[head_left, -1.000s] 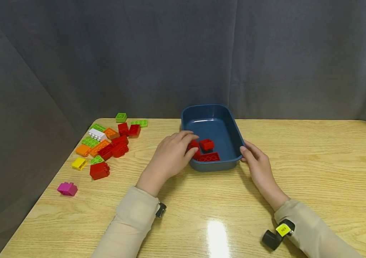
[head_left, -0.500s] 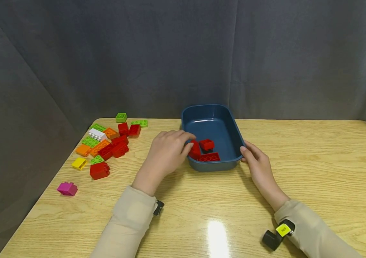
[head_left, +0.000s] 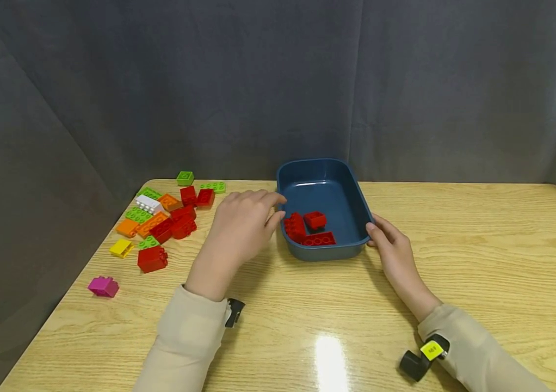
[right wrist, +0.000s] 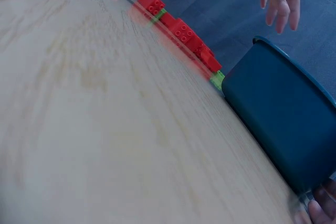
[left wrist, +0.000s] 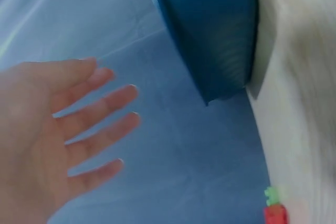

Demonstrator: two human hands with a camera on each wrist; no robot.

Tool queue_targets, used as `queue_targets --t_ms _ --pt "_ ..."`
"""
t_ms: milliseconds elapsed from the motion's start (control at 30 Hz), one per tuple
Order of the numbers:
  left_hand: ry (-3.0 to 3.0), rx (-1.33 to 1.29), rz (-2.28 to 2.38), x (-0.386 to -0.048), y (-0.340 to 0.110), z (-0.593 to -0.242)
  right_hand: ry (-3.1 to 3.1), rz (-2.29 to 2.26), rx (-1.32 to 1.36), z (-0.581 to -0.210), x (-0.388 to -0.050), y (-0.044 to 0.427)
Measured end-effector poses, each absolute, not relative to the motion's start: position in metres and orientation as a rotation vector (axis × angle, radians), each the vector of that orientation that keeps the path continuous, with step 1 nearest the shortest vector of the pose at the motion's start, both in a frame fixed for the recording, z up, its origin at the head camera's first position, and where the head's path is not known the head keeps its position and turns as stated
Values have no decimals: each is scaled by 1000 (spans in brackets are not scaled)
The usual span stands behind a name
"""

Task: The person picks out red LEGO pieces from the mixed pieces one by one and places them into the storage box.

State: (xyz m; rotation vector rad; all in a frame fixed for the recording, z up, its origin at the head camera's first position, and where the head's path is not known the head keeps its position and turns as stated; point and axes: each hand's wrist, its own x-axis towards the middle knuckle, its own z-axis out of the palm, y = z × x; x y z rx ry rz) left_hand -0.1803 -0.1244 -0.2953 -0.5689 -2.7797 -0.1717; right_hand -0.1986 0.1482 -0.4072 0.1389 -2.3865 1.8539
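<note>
Dark grey curtain, creased: upper half | wood-grain table: lower half | glare patch: bottom centre, on table

Looks like a recording booth, something lab-like: grey curtain sweeping from nine o'clock through twelve to three, hemming in a wood-grain table. And there's the giveaway, cameras strapped on at the sleeves, one at five o'clock, tagged with a yellow label, another at seven! Bright glare on the tabletop at six, toy bricks strewn around nine. Beyond the curtain, can't tell.
</note>
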Motion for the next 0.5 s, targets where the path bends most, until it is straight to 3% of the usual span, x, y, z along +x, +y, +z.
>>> queue_targets --t_ms 500 --pt "-2824 -265 -144 -173 -169 -282 -2385 1856 140 -406 -198 148"
